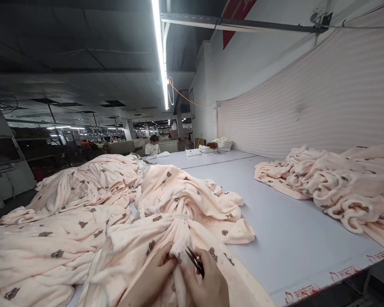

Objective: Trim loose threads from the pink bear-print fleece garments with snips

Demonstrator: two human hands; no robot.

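Long grey cutting table [284, 230] is running away from the camera toward the far end of a factory hall. Smooth matte top, a printed red-marked strip lying along the near right edge. Dark ceiling overhead, one long fluorescent strip light [159, 51] glaring down the middle. Pale ribbed fabric sheet [307, 98] is hanging like a curtain along the right wall, under a metal rail.

Fleece is sitting everywhere: soft, plush, pale pink, dotted with small brown bear prints, all crumpled and folding on itself. Big heap on the left [67, 204], a separate pile on the right [333, 183] against the ribbed sheet, bare tabletop running between them. Small folded white stacks [219, 145] are sitting at the far end of the table. A person in a white top [152, 146] is working further back, well apart.

Near edge, bottom centre: left hand [153, 277] is closing on a bunched fold of the pink fleece piece [179, 238], pinching it up. Right hand [206, 283] is gripping small black thread snips [195, 261], thin pointed blades angling up-left, tips just beside the pinched fold. Can't tell whether the blades are touching the fabric. Both hands are lying on the fleece, close together, nearly touching each other. Fleece piece is draping off the near table edge toward the camera.
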